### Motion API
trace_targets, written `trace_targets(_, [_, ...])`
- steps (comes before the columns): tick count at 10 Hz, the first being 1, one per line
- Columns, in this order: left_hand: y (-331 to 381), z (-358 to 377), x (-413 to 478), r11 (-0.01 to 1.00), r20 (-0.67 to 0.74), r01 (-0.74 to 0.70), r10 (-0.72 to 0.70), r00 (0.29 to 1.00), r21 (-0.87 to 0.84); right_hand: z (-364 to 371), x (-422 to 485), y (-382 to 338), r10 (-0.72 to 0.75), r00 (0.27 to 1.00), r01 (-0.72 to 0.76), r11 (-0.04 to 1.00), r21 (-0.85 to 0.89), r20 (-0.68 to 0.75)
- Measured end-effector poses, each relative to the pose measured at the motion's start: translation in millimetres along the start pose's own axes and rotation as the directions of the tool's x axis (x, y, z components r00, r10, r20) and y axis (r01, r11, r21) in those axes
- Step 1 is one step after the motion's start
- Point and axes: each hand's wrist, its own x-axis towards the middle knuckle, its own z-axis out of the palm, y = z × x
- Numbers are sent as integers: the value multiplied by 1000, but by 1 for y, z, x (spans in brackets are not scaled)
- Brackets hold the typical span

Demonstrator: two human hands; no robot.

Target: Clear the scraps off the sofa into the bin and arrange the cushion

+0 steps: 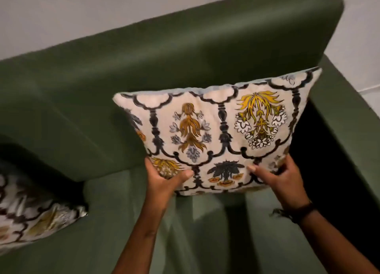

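A cream cushion (pixel 216 134) printed with black scrollwork and yellow, brown and grey flowers stands on edge at the right end of the green sofa (pixel 123 72), leaning toward the backrest. My left hand (pixel 164 179) grips its lower left corner, thumb on the front face. My right hand (pixel 275 175) grips its lower right corner, with a dark band on the wrist. No scraps or bin show in this view.
A second cushion (pixel 35 216) of the same print lies on the seat at the left edge. The sofa's right armrest (pixel 349 117) rises just beside the held cushion, with a dark gap between them. Pale wall lies behind.
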Motion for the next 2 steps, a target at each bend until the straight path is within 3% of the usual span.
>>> trace_targets(1, [-7, -2, 6, 1000, -49, 18, -17, 999, 12, 12, 20, 1, -2, 998, 8, 995, -100, 56])
trace_targets(2, [-4, 1, -21, 994, -106, 100, -95, 990, 42, 1, -4, -6, 26, 998, -37, 967, -253, -49])
